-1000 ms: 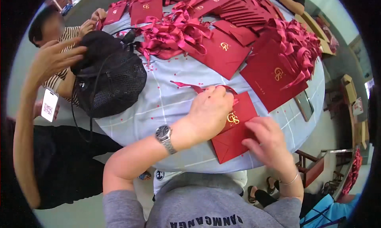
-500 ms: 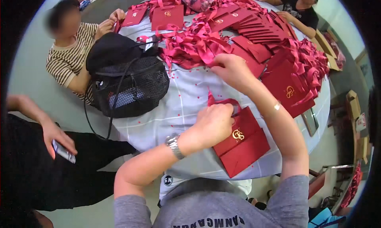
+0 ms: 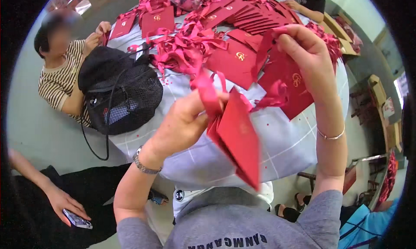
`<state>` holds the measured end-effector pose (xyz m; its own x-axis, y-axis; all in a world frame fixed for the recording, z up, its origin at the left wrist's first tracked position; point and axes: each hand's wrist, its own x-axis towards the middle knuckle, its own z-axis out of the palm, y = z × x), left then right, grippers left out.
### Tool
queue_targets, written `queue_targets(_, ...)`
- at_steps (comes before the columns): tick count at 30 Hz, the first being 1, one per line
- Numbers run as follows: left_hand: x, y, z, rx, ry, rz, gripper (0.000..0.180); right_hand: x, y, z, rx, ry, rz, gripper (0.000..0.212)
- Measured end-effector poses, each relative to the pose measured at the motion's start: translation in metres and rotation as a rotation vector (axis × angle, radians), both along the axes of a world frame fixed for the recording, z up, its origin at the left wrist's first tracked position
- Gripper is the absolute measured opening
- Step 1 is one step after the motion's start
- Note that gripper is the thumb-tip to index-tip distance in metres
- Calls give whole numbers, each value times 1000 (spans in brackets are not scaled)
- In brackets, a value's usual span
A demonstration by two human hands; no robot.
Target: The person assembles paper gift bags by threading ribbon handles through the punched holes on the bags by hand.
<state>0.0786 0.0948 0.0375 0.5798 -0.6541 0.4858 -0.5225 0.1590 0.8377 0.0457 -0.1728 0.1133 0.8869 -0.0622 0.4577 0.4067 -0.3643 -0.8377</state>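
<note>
At frame centre, the red bag (image 3: 239, 140) is gripped near its top by the curled left hand (image 3: 180, 125), apparently so it hangs clear of the table (image 3: 292, 147). Upper right, a red ribbon (image 3: 261, 54) is pinched thumb-to-finger by the right hand (image 3: 308, 51), seemingly for control.

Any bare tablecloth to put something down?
Yes: tablecloth at right front, between the held red bag, the right forearm and the large flat bag behind. A narrower strip runs between the black backpack and the left hand. Crowded: the far side, packed with stacked red bags and pink ribbons.
</note>
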Motion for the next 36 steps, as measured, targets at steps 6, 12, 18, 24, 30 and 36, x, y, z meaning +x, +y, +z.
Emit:
queue_targets(6, 14, 56, -24, 601, -527, 366, 24, -14, 10, 4, -102, -60, 36, 18)
queue_targets(12, 0, 39, 13, 312, 84, 439, 25, -8, 20, 12, -90, -110, 20, 19)
queue_targets(18, 8, -71, 0, 230, 186, 149, 19, 19, 33, 31, 80, -34, 157, 22)
queue_targets(24, 87, -67, 8, 250, 441, 310, 23, -8, 17, 58, 384, -350, -37, 16)
queue_targets(30, 179, -23, 10, 294, -677, 802, 37, -7, 8, 26, 15, -285, -157, 22)
queue_targets(36, 40, -43, 35, 36, 831, -265, 34, 1, 22, -34, -251, -265, -13, 22)
